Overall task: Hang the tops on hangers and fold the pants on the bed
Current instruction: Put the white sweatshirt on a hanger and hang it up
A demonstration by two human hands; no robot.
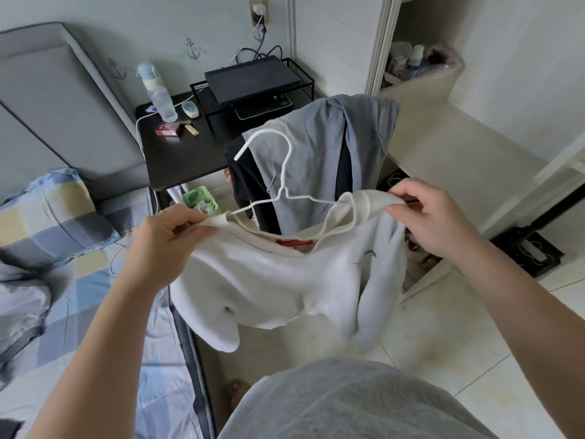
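By the bed [95, 296] our left hand [167, 236] and right hand [433, 217] are pinching the white top [269, 274]. We should be levelling it on the hanger [278, 172].

No wording could be read anywhere; a red label [295, 242] sat inside the collar of the white top [253, 280], its lettering too small to make out; a small dark print [368, 254] on the right of that top was only a blurred mark. On the far wall [95, 14], blue anchor decals [193, 50] carried faint, illegible letters; a red pack [167, 129] on the black desk [177, 160] at the far left showed no readable brand.
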